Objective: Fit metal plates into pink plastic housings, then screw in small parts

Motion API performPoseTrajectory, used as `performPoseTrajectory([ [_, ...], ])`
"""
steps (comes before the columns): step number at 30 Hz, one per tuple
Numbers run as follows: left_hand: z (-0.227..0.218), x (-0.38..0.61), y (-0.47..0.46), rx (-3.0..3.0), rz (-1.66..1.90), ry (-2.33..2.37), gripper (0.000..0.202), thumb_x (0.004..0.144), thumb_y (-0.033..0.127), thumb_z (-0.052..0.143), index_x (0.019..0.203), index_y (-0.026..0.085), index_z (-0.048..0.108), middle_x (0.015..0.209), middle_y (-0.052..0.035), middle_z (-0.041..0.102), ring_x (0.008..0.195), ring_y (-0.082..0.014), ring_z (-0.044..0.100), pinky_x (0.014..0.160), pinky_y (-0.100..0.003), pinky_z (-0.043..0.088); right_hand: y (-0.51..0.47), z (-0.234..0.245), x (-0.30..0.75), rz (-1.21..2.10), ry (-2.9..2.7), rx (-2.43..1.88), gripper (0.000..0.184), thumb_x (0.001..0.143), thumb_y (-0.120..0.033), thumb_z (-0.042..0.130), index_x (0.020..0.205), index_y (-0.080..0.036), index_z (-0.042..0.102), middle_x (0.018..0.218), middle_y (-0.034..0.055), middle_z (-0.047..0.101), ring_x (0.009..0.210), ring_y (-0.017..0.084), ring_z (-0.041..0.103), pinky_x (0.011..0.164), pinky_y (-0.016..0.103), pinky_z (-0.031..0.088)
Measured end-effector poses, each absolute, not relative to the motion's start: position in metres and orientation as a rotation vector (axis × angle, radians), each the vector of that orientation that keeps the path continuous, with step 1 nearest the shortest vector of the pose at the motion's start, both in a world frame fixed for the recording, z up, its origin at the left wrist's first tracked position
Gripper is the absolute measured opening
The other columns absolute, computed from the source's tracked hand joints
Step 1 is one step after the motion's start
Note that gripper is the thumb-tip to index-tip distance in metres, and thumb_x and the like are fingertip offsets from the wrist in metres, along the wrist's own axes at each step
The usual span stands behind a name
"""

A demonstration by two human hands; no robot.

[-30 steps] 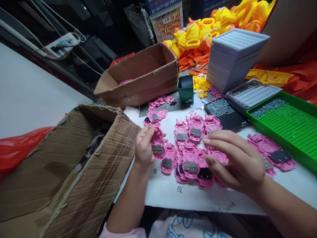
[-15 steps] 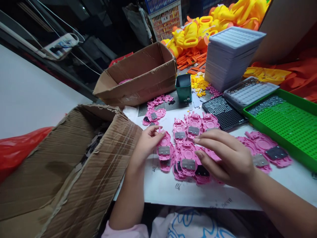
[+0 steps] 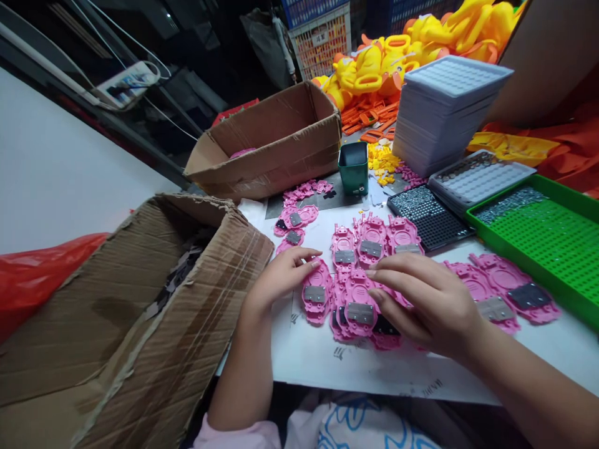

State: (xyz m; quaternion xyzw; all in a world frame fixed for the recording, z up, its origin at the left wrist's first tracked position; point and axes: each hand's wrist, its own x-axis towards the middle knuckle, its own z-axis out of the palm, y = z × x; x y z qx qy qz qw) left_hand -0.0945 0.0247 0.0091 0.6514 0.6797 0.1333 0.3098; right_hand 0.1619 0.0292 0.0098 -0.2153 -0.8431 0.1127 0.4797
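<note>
Several pink plastic shells with screwed-on metal plates lie on the white table in front of me. My left hand (image 3: pixel 292 269) is at the top end of the leftmost pink shell (image 3: pixel 317 308), its thumb and index finger closed on the shell's upper edge. The shell lies flat, plate facing up. My right hand (image 3: pixel 428 299) is over the main group of pink shells (image 3: pixel 359 293), thumb and fingers apart. It hides part of that group, and whether its fingertips touch a shell is hard to tell.
Cardboard boxes (image 3: pixel 234 249) (image 3: pixel 271 159) stand left and behind. A green cup (image 3: pixel 353 168), black tray (image 3: pixel 425 218), stacked white trays (image 3: pixel 444 118) and green tray (image 3: pixel 552 249) of small metal parts sit beyond. More shells (image 3: pixel 515 280) lie right; yellow toys (image 3: pixel 374 65) are heaped behind.
The leftmost shell has slid slightly toward me with my left hand, covering the dark-plated shell seen below it earlier. My right hand has barely moved; the whole view has shifted a little.
</note>
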Motion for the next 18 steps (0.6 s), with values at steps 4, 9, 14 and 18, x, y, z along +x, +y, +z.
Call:
performPoseTrajectory([
  [4, 0.0070, -0.0923, 0.0240, 1.783, 0.323, 1.836, 0.034, 0.082, 0.036, 0.056, 0.109, 0.019, 0.069, 0.105, -0.0086, 0.065, 0.099, -0.0234, 0.060, 0.089, -0.035, 0.046, 0.0293, 0.0077, 0.1622, 0.273, -2.075, -0.527, 0.019, 0.077, -0.012, 0.064, 0.095, -0.011, 0.062, 0.088, 0.0122, 0.067, 0.081, 0.019, 0.064, 0.071, 0.035, 0.055],
  [9, 0.0063, -0.0925, 0.0224, 1.775, 0.378, 1.864, 0.036, 0.082, 0.039, 0.057, 0.111, 0.021, 0.067, 0.107, -0.0075, 0.063, 0.096, -0.0215, 0.060, 0.087, -0.034, 0.047, 0.0295, 0.0084, 0.1623, 0.266, -2.078, -0.517, 0.017, 0.078, -0.011, 0.062, 0.095, -0.011, 0.061, 0.086, 0.0116, 0.067, 0.078, 0.019, 0.064, 0.069, 0.034, 0.055],
  [14, 0.0105, -0.0952, 0.0220, 1.688, 0.470, 1.897, 0.045, 0.080, 0.044, 0.059, 0.118, 0.021, 0.062, 0.111, -0.0077, 0.064, 0.091, -0.0203, 0.061, 0.082, -0.033, 0.048, 0.0294, 0.0087, 0.1623, 0.264, -2.088, -0.515, 0.016, 0.077, -0.011, 0.063, 0.093, -0.011, 0.061, 0.085, 0.0112, 0.067, 0.076, 0.019, 0.063, 0.068, 0.034, 0.054],
  [18, 0.0105, -0.0975, 0.0230, 1.688, 0.468, 1.963, 0.043, 0.078, 0.041, 0.059, 0.114, 0.017, 0.063, 0.107, -0.0088, 0.066, 0.086, -0.0207, 0.062, 0.080, -0.033, 0.049, 0.0299, 0.0084, 0.1615, 0.258, -2.099, -0.518, 0.015, 0.077, -0.011, 0.062, 0.092, -0.011, 0.061, 0.084, 0.0109, 0.068, 0.075, 0.018, 0.063, 0.067, 0.034, 0.054],
])
